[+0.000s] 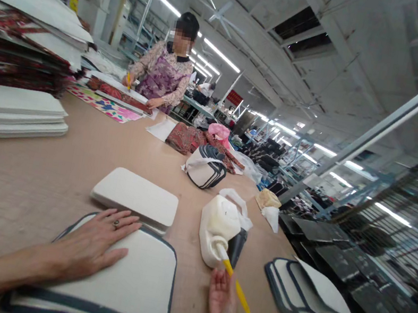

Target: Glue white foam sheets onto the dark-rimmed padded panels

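Note:
My left hand (pixel 101 240) lies flat, fingers spread, on a stack of white rounded panels with dark edging (pixel 142 279) at the table's near side. My right hand (pixel 221 302) is palm up with curled fingers, at the yellow handle of a brush (pixel 239 291); the handle crosses its fingertips, and the thumb is hard to make out. The brush's pale end sits at the mouth of a white plastic jug (pixel 217 223), cut open and tilted. Just beyond my left hand is a stack of plain white panels (pixel 138 192).
More edged panels (pixel 303 286) lie at the right. A bundle of edged pieces (pixel 206 167) stands farther back. White boards (pixel 10 113) and patterned sheets (pixel 18 47) are piled at left. Across the table (pixel 81 145), a co-worker (pixel 168 68) holds a yellow tool over a patterned strip.

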`<state>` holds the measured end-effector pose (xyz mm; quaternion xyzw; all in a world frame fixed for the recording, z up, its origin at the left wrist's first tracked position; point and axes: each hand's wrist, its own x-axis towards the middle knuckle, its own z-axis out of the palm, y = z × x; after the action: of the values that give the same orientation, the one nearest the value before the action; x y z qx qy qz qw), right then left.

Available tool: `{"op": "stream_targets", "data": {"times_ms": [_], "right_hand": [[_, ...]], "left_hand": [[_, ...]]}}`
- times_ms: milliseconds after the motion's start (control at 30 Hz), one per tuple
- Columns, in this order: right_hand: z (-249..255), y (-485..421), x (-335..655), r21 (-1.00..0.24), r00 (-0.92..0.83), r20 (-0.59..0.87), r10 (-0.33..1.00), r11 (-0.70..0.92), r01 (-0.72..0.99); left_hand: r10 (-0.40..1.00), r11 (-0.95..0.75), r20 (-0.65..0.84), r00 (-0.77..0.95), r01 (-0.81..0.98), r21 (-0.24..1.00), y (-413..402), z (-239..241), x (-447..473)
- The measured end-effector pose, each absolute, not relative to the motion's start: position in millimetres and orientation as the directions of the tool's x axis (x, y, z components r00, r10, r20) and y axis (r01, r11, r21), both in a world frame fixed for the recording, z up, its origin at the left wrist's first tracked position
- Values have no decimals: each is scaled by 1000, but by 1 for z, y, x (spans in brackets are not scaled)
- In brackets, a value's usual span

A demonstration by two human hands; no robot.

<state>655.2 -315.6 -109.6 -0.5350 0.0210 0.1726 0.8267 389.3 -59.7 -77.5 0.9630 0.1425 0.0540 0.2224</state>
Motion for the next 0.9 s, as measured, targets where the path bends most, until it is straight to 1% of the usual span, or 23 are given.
{"op": "stream_targets", "data": {"times_ms": [67, 133, 167, 200, 233, 267, 300, 367, 433, 500, 567, 633, 700, 800, 833, 867, 900], "right_hand": [[-106, -320, 642, -890, 925, -229, 303, 320, -325], [-94, -315, 619, -950, 915, -178, 363, 180, -256], [-86, -308, 604, -983, 896, -135, 423, 55, -174], [-77, -298, 589, -996, 868, -74, 491, -77, -42], [-69, -286, 573, -969, 810, -35, 586, -218, 116], [-62, -273, 557, -901, 722, 1, 692, -313, 301], [-60, -260, 543, -816, 648, 82, 758, -322, 480], [-66, -241, 522, -620, 427, 179, 886, -235, 749], [-86, -231, 513, -464, 269, 244, 932, -132, 876], [-108, -230, 513, -386, 181, 270, 946, -66, 920], [-119, -231, 517, -379, 142, 245, 959, -40, 925], [-116, -232, 516, -404, 151, 178, 972, -67, 912], [-102, -232, 511, -441, 224, 139, 965, -143, 886], [-80, -232, 502, -531, 295, 167, 941, -166, 831], [-75, -232, 501, -568, 320, 190, 928, -162, 807], [-70, -232, 502, -608, 344, 208, 916, -155, 778], [-65, -232, 504, -654, 366, 201, 909, -154, 741]], "left_hand": [[283, -865, 35, 959, 239, 440, -61, -75, 389], [265, -869, 34, 964, 223, 442, -62, -73, 389], [260, -869, 31, 965, 220, 442, -64, -71, 389], [258, -869, 25, 966, 221, 443, -65, -70, 389], [260, -868, 18, 966, 225, 442, -67, -68, 389], [263, -867, 11, 965, 232, 441, -69, -66, 389], [269, -865, 6, 963, 239, 440, -71, -64, 389], [280, -861, 10, 960, 246, 445, -74, -63, 388], [289, -855, 30, 957, 244, 458, -77, -64, 387], [300, -847, 55, 952, 239, 475, -78, -68, 384], [306, -844, 77, 949, 233, 483, -79, -74, 381], [299, -848, 93, 950, 220, 482, -78, -80, 381], [274, -850, 103, 956, 191, 491, -75, -82, 382], [251, -816, 134, 959, 135, 562, -69, -75, 385], [286, -787, 162, 944, 134, 602, -67, -69, 383], [356, -745, 206, 911, 143, 652, -66, -62, 378], [457, -689, 257, 851, 157, 708, -67, -54, 368]]}}
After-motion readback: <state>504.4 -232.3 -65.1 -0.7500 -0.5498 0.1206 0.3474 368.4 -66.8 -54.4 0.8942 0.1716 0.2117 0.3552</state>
